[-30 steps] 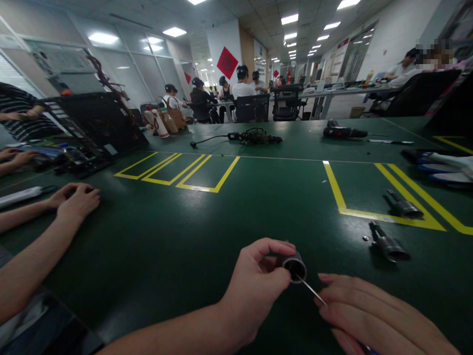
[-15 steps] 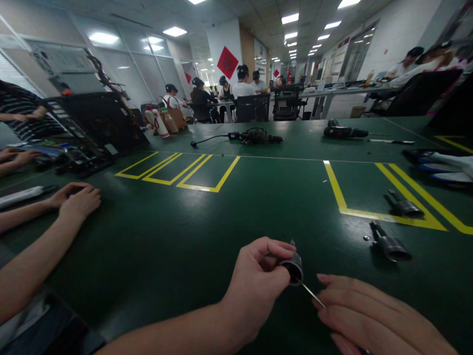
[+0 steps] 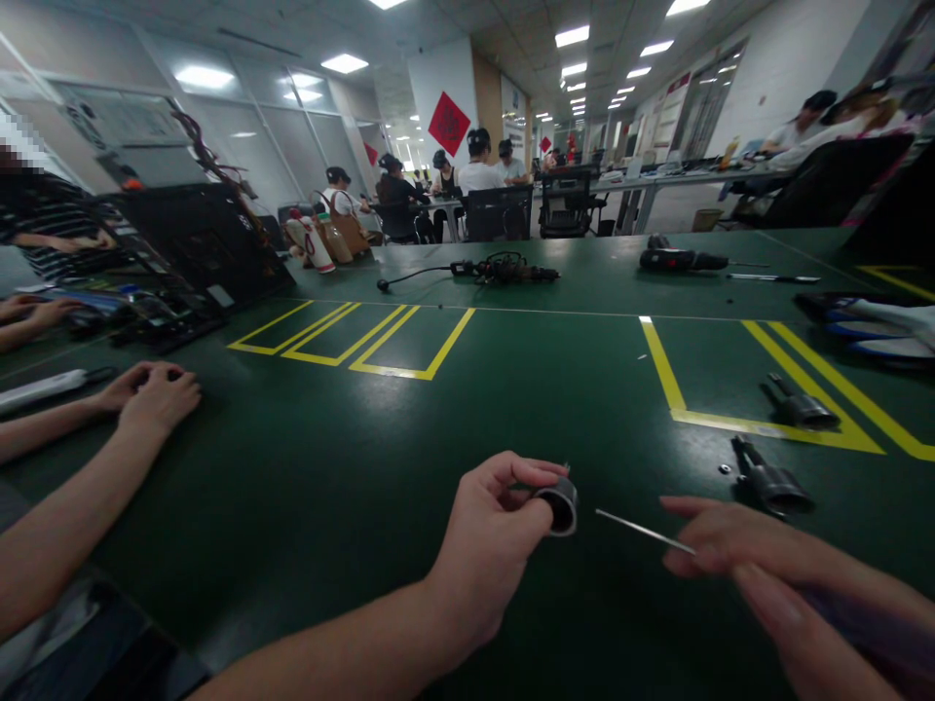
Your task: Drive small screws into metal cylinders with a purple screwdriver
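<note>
My left hand (image 3: 491, 535) pinches a small dark cylindrical part (image 3: 559, 504) above the green table, its open end facing right. My right hand (image 3: 760, 565) grips a thin screwdriver (image 3: 643, 531) whose metal shaft points left at the part. The tip stands a short way clear of the part's opening. Both hands hover near the table's front edge.
Two more dark cylindrical parts (image 3: 770, 484) (image 3: 800, 409) and a tiny screw (image 3: 723, 469) lie at the right by yellow floor-tape lines (image 3: 737, 424). Another person's hands (image 3: 150, 394) rest at the left. A cable bundle (image 3: 504, 269), a power tool (image 3: 676, 259) and an opened laptop (image 3: 190, 253) sit farther back.
My right hand has pulled the screwdriver out of the part and away to the right. My left hand has shifted slightly left and up with the part.
</note>
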{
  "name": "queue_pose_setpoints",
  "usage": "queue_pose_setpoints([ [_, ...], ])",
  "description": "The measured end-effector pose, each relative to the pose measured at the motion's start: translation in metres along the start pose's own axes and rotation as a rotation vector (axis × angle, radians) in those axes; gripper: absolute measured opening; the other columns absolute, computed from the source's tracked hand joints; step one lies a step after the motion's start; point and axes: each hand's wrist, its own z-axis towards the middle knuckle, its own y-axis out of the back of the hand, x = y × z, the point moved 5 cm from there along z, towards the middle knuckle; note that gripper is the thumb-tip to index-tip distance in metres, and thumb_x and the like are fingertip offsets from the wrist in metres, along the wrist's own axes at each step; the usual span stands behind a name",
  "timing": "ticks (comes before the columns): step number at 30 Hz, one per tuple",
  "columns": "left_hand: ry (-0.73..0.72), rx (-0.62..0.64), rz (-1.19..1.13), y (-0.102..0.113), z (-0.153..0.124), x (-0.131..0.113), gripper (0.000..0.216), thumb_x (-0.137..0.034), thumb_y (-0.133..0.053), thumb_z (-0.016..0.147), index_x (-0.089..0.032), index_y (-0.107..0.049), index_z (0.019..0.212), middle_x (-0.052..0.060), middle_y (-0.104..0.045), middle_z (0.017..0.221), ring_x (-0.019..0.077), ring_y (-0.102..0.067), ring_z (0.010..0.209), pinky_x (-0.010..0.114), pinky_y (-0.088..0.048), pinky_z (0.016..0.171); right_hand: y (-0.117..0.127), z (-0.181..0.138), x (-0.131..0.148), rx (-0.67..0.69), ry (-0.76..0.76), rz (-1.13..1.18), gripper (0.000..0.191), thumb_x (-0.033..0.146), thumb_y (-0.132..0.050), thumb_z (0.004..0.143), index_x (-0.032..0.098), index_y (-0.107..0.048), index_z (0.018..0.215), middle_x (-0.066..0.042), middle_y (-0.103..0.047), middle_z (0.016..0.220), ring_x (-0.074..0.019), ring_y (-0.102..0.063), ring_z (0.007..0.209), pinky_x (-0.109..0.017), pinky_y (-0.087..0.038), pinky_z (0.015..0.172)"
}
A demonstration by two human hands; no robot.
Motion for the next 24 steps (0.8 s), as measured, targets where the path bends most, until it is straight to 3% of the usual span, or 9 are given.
queue_pose_setpoints([
  [4,-0.018,-0.056,-0.014,0.008,0.004,-0.008,0.011,-0.006,-0.064,0.067,-0.013,-0.061,0.075,0.008,-0.065,0.101,0.0206,-0.064,0.090,0.035,-0.053,0.078,-0.019,0.004,-0.034,0.105,-0.484,0.183,0.025,0.040,-0.053,0.087,0.021,-0.069,0.085,-0.002,-0.073,0.078,-0.0187,-0.070,0.076,-0.023,-0.058,0.064],
  [8,-0.009,-0.059,-0.050,0.013,0.005,-0.010,0.013,-0.008,-0.063,0.068,-0.014,-0.063,0.080,0.008,-0.064,0.105,0.0213,-0.062,0.094,0.039,-0.050,0.085,-0.033,0.008,-0.041,0.181,-0.601,0.242,0.030,0.045,-0.055,0.084,0.020,-0.070,0.085,-0.003,-0.073,0.078,-0.0190,-0.069,0.075,-0.026,-0.056,0.068],
  [17,0.016,-0.057,-0.081,0.011,0.002,-0.010,0.013,-0.007,-0.062,0.066,-0.014,-0.063,0.077,0.007,-0.064,0.102,0.0204,-0.063,0.091,0.039,-0.050,0.084,-0.036,0.012,-0.032,0.250,-0.505,0.107,0.028,0.042,-0.051,0.086,0.021,-0.069,0.084,-0.002,-0.071,0.076,-0.0182,-0.068,0.071,-0.025,-0.055,0.061],
  [24,0.033,-0.024,-0.082,0.010,0.002,-0.007,0.019,-0.008,-0.064,0.066,-0.015,-0.065,0.084,0.006,-0.066,0.098,0.0191,-0.062,0.090,0.037,-0.050,0.084,-0.023,0.009,-0.009,0.284,-0.193,-0.197,0.022,0.033,-0.050,0.085,0.023,-0.062,0.068,0.000,-0.064,0.065,-0.0184,-0.065,0.063,-0.025,-0.052,0.050],
])
